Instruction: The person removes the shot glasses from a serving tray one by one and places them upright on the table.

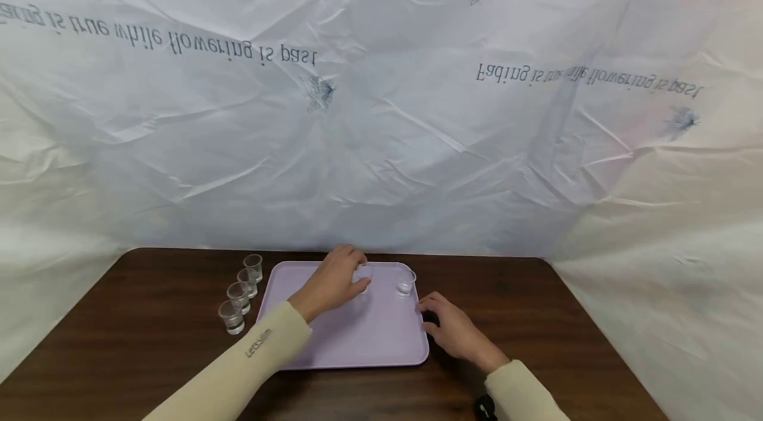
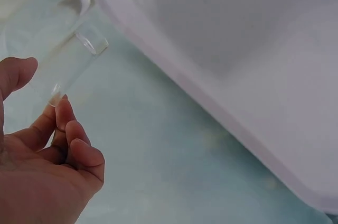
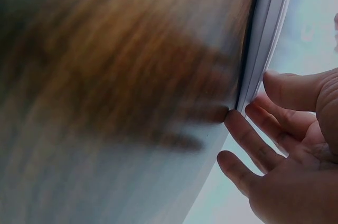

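Note:
My left hand (image 1: 337, 277) is over the far part of the lilac tray (image 1: 381, 335), its thumb and fingers at a small clear glass (image 1: 362, 273). In the left wrist view the glass (image 2: 91, 40) lies between thumb and fingertips, the fingertips at its rim. A second clear glass (image 1: 406, 282) stands at the tray's far right corner. Beside the tray's right edge is my right hand (image 1: 456, 331). The right wrist view shows loosely extended fingers (image 3: 251, 134) touching the tabletop and tray edge (image 3: 264, 39), with nothing gripped.
Several similar clear glasses (image 1: 238, 295) stand in a slanting row left of the tray on the dark wooden table (image 1: 137, 328). A wrinkled, printed pale cloth (image 1: 381, 143) hangs behind the table and along its sides. Something small and black (image 1: 485, 406) is by the right sleeve.

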The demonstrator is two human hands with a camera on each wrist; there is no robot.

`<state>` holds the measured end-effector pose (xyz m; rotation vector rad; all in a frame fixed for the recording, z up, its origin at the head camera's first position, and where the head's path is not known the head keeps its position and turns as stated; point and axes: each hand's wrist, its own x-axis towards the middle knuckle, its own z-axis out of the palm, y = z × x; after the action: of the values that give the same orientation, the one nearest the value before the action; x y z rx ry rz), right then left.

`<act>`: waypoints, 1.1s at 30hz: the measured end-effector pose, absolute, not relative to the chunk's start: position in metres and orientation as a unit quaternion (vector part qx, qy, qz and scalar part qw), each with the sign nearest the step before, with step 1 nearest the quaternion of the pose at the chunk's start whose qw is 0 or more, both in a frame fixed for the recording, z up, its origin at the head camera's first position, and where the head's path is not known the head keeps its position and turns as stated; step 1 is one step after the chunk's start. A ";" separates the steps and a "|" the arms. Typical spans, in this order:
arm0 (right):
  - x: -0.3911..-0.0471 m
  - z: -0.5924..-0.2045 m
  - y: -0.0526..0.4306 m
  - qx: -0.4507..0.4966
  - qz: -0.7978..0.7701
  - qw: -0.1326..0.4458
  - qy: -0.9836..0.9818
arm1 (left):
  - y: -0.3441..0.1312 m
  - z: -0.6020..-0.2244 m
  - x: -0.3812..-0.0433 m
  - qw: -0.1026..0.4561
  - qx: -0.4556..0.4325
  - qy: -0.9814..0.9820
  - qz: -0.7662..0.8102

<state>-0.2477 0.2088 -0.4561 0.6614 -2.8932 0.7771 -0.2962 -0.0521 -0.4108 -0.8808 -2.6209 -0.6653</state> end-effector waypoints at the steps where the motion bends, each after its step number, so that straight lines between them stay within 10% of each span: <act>1: -0.249 -0.456 0.208 0.212 0.254 0.038 -0.943 | -0.058 -0.409 -0.297 0.150 -0.308 -0.910 -0.235; 33: -0.237 -0.467 0.227 0.255 0.258 0.040 -0.931 | -0.163 -0.421 -0.185 0.266 -0.208 -0.921 -0.195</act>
<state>-0.2372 0.2273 -0.4666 0.7819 -2.8535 0.7895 -0.1851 -0.1630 -0.4214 -0.5625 -2.4858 -0.5278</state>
